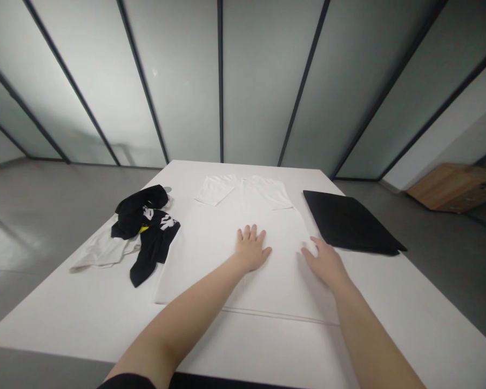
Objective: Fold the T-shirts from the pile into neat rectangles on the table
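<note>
A white T-shirt (243, 216) lies spread flat on the white table (65, 319), its collar toward the far edge and one short sleeve out to the left. My left hand (251, 248) rests palm down on the shirt's middle, fingers stretched out. My right hand (324, 262) lies flat at the shirt's right edge, fingers apart. Neither hand holds anything.
A heap of black printed clothing (148, 229) lies on a pale garment (101, 251) at the table's left. A folded black cloth (348, 221) lies flat at the right. Frosted glass panels stand behind the table; a wooden cabinet (457, 186) stands on the floor at far right.
</note>
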Demonstrator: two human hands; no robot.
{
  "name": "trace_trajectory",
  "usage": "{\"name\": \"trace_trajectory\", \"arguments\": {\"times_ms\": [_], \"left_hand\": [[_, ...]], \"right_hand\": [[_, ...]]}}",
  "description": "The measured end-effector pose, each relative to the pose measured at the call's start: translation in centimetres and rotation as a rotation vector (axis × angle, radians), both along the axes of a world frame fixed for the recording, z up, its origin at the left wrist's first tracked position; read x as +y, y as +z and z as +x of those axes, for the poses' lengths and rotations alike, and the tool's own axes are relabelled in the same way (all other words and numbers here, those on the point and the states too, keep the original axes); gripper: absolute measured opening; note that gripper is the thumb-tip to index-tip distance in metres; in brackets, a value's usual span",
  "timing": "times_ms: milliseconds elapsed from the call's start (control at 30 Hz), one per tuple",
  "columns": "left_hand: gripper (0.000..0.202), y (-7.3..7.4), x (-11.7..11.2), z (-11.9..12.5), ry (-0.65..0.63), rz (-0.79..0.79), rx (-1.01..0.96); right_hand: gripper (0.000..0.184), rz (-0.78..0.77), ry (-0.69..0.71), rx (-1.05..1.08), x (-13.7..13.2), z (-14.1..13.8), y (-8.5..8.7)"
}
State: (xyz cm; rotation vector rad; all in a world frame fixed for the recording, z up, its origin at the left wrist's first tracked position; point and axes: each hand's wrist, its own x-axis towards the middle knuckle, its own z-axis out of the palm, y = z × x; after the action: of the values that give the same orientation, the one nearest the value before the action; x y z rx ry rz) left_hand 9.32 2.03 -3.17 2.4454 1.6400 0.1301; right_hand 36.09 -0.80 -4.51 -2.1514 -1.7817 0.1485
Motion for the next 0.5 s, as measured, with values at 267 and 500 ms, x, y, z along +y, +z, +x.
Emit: {"name": "trace_trajectory", "arguments": {"times_ms": [267, 500], "left_hand": [[0.079, 0.3, 0.3, -0.1, -0.004, -0.009, 0.008], [0.082, 0.7, -1.3, 0.6, 0.091, -0.090, 0.035]], "right_hand": [[0.058, -0.113, -0.101, 0.196, 0.0, 2.1, 0.4], [0.046, -0.179, -0.018, 0.213, -0.2, 2.2, 0.5]]}}
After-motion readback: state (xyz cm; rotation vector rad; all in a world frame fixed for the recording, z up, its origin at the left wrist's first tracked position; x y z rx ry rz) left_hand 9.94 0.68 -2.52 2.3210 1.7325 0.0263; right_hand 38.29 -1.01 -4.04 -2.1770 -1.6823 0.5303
